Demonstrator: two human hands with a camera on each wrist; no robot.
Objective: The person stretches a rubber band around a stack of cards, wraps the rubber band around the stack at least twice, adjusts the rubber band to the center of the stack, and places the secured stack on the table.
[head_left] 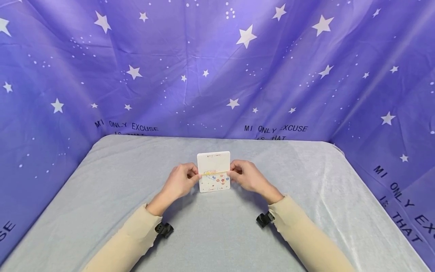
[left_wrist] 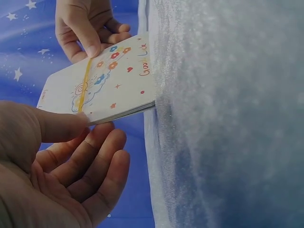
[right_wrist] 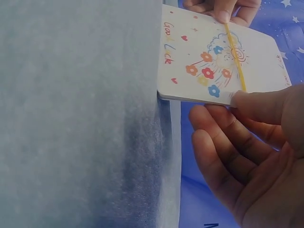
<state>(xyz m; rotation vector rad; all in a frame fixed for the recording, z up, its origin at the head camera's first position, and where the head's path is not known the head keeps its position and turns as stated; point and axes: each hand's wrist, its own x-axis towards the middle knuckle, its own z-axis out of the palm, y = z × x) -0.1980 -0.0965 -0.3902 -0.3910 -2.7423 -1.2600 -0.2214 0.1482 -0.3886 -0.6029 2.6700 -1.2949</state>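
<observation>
A small white notebook (head_left: 214,162) with rounded corners stands tilted up, its lower edge at the grey cloth. Its cover carries colourful flowers, hearts and the words "Good Luck". Across the middle runs a thin yellow elastic band (right_wrist: 237,61). My left hand (head_left: 181,179) pinches the left edge of the notebook, the thumb lying on the front at the band's end. At the opposite edge my right hand (head_left: 249,175) does the same, its thumb also by the band. In the left wrist view the other fingers of the left hand (left_wrist: 71,161) curl loosely below the notebook.
The table (head_left: 217,234) is covered by a light grey cloth. A purple curtain (head_left: 190,75) with white stars and lettering hangs behind it and along both sides. Black wrist cameras sit at both beige sleeves (head_left: 125,241).
</observation>
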